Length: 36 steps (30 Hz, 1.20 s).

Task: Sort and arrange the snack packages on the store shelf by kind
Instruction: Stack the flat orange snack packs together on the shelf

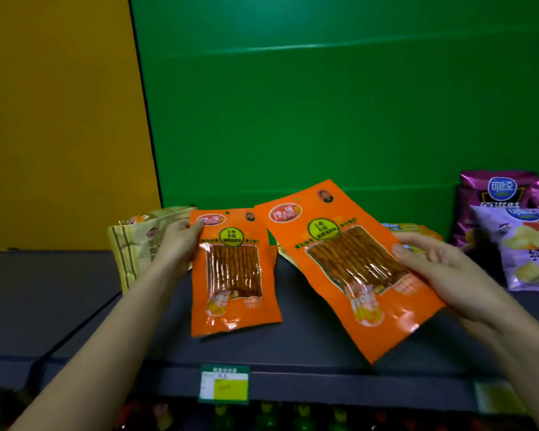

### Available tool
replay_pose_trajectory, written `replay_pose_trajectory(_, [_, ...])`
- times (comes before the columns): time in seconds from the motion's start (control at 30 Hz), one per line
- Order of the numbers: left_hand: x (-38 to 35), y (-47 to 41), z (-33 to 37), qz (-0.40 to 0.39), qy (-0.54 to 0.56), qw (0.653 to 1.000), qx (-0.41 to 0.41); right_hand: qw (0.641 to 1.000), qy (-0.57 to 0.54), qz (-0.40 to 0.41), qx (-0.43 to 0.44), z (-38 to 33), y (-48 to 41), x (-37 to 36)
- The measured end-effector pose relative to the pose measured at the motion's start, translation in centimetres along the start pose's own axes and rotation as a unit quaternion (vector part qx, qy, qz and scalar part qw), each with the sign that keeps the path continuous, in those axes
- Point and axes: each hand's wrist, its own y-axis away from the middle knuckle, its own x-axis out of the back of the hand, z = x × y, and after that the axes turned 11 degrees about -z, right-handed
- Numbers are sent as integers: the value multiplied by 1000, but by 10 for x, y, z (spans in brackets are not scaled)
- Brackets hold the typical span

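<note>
I hold two matching orange snack packets with clear windows showing red-brown sticks. My left hand (176, 244) grips the smaller-looking orange packet (234, 272) by its upper left edge, hanging upright over the dark shelf (75, 306). My right hand (442, 269) grips the second orange packet (346, 269) at its right edge, tilted to the left. A pale yellow bag (134, 244) stands behind my left hand. More yellow packets (417, 230) lie partly hidden behind the right packet.
Purple chip bags (492, 197) and a lilac chip bag (523, 244) stand at the shelf's right end. A green back panel (324, 104) rises behind the shelf, a yellow wall to the left. A price label (224, 384) hangs on the front edge; bottles show on the shelf below.
</note>
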Motion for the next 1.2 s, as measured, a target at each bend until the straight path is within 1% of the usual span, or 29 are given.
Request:
replay_pose_trajectory(0.03, [-2, -11, 0, -5, 5, 1000, 4, 1000, 12, 11, 10, -3, -10, -11])
replay_pose_trajectory(0.1, [-6, -32, -4, -10, -4, 1000, 20, 998, -4, 57, 29, -5, -33, -39])
replay_pose_trajectory(0.17, [-6, -54, -13, -11, -28, 999, 32, 995, 11, 99, 13, -1, -49, -53])
replay_pose_trajectory(0.2, [-4, -66, -19, -11, -41, 998, 40, 994, 26, 104, 12, 2, -59, -61])
replay_pose_trajectory(0.33, [1, -95, -39, -30, -70, 994, 81, 983, 114, 135, -44, 20, -85, -86])
replay_pose_trajectory(0.43, [0, -91, -43, -80, -25, 991, 100, 971, 152, 169, -70, 38, -104, -99])
replay_pose_trajectory(0.5, [0, -85, -44, -105, -16, 989, 104, 962, 176, 184, -92, 46, -117, -108])
replay_pose_trajectory(0.63, [4, -81, -51, -113, -36, 989, 87, 951, 212, 181, -132, 58, -143, -124])
replay_pose_trajectory(0.77, [11, -77, -57, -114, -82, 988, 62, 928, 267, 188, -178, 64, -161, -131])
replay_pose_trajectory(0.83, [14, -71, -63, -129, -114, 982, 75, 915, 293, 188, -202, 67, -164, -132])
replay_pose_trajectory(0.93, [17, -65, -77, -155, -98, 979, 93, 902, 321, 189, -219, 70, -161, -133])
replay_pose_trajectory(1.0, [15, -58, -79, -158, -66, 980, 102, 901, 328, 181, -217, 73, -160, -133])
replay_pose_trajectory(1.07, [11, -53, -80, -143, -25, 985, 97, 906, 318, 170, -221, 73, -159, -134])
replay_pose_trajectory(1.13, [9, -50, -82, -128, 8, 987, 95, 923, 269, 152, -231, 72, -157, -136])
replay_pose_trajectory(1.2, [6, -49, -84, -136, 42, 984, 105, 937, 223, 133, -234, 72, -155, -141])
